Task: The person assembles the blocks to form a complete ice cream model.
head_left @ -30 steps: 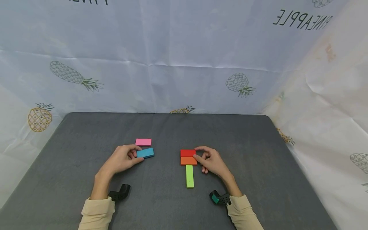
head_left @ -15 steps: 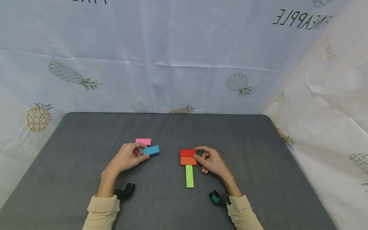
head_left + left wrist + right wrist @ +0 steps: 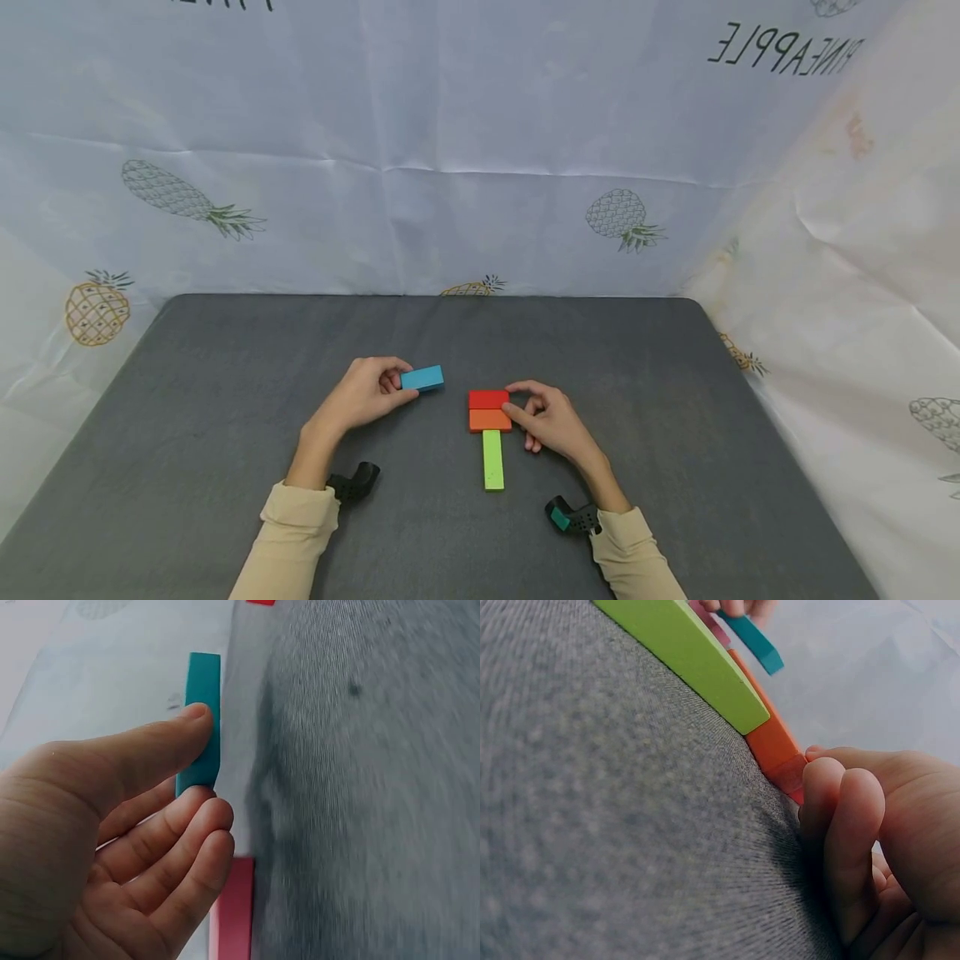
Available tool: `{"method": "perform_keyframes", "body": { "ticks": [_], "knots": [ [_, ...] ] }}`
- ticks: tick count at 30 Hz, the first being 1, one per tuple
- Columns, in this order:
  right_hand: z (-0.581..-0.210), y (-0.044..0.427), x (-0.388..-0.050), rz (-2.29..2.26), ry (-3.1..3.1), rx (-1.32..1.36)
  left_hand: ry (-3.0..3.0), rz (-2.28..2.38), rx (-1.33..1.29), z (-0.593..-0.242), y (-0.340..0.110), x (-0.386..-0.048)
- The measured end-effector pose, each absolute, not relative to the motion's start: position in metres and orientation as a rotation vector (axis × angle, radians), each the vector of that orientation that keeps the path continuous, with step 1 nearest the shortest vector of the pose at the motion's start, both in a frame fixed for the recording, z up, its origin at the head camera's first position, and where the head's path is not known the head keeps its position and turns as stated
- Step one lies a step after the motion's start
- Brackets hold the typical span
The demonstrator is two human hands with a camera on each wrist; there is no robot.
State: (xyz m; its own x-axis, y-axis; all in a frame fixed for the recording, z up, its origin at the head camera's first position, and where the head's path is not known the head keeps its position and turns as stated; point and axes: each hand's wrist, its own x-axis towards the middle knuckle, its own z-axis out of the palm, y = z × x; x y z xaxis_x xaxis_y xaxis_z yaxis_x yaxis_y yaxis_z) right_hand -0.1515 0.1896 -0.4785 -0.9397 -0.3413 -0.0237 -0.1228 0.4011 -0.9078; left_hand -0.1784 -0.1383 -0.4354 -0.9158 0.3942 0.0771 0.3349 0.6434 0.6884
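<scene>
My left hand [image 3: 367,393] pinches a blue block [image 3: 422,378] between thumb and fingers; in the left wrist view the block [image 3: 201,727] appears raised off the table. To its right lie a red block [image 3: 488,400] and an orange block [image 3: 490,420], long sides touching. A lime green block [image 3: 492,460] extends from the orange one toward the near edge. My right hand [image 3: 555,425] has its thumb and index finger at the right ends of the red and orange blocks, which lie on the table.
A pink block [image 3: 234,907] lies on the table below my left hand in the left wrist view, hidden in the head view. The grey table [image 3: 675,500] meets a pineapple-print cloth [image 3: 487,108] behind. Black devices [image 3: 354,482] sit at both wrists.
My left hand has carried the blue block to the right and slightly farther back, near the red block, and now covers the pink one in the head view. The right hand stays in place.
</scene>
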Motion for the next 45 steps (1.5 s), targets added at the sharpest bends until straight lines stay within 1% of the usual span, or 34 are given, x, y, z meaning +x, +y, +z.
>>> {"method": "perform_keyframes", "body": {
  "ticks": [10,28,35,45],
  "knots": [
    [-0.476,0.187,-0.151,-1.55,2.447,-0.407,2.722,1.123,0.658,-0.437,-0.116,-0.19],
    [-0.474,0.187,-0.151,-1.549,2.451,-0.374,2.668,1.083,0.692,-0.44,-0.088,-0.198],
    [-0.475,0.186,-0.151,-1.562,2.447,-0.38,2.638,1.081,0.696,-0.442,-0.087,-0.199],
    [-0.476,0.187,-0.15,-1.574,2.438,-0.395,2.583,1.167,0.739,-0.443,-0.101,-0.2]
  ]
}}
